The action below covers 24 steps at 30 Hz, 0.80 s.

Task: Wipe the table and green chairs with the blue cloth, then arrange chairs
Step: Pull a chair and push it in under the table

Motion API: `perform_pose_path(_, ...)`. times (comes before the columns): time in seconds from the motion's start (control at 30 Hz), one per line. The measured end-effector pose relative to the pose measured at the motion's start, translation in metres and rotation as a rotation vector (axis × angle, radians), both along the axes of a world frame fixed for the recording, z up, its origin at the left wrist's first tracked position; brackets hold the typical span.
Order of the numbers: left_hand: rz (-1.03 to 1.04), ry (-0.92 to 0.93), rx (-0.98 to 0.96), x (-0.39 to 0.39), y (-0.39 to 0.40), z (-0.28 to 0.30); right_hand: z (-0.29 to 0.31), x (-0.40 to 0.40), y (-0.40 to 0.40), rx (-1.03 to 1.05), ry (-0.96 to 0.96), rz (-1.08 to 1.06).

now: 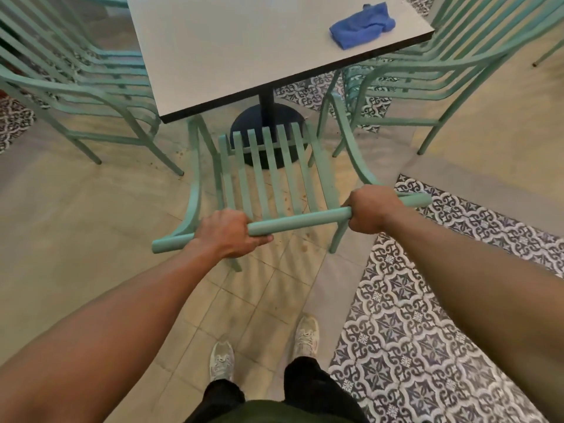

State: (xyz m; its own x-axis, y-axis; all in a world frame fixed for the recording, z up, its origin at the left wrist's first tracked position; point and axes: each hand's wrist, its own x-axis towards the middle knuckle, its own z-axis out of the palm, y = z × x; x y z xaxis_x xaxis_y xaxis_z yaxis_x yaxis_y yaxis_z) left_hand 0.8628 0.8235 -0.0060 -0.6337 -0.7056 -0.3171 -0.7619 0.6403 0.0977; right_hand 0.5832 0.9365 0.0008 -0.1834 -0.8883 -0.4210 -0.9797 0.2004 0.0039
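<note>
Tiled floor (427, 331) underfoot; left hand (227, 235) and right hand (370, 209) each clench a grip on the green chair (274, 175)'s top rail.

Green chair (268, 175): looks like painted metal, matt mint finish, smooth slats & rounded top rail (297, 222). Side chairs (91, 87) same painted look. Surface (244, 47): smooth, pale grey, low sheen, prob. laminate w/ dark edge band; pedestal base (268, 117) matt black. Blue cloth (361, 25): soft fabric, crumpled, matt. Floor (76, 209): plain beige tiles, slightly scuffed, plus patterned tiles (412, 315) w/ faint gloss.
</note>
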Motion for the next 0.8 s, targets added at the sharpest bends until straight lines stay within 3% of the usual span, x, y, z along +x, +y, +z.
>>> perform_pose_path(0.4, 0.106, -0.018, 0.016, -0.042, -0.011, 0.006, -0.004, -0.049, -0.035, -0.031, 0.058, 0.069)
perform_pose_path(0.8, 0.086, 0.027, 0.004, -0.044, -0.019, 0.002, -0.003, -0.054, -0.04, -0.013, 0.043, 0.065)
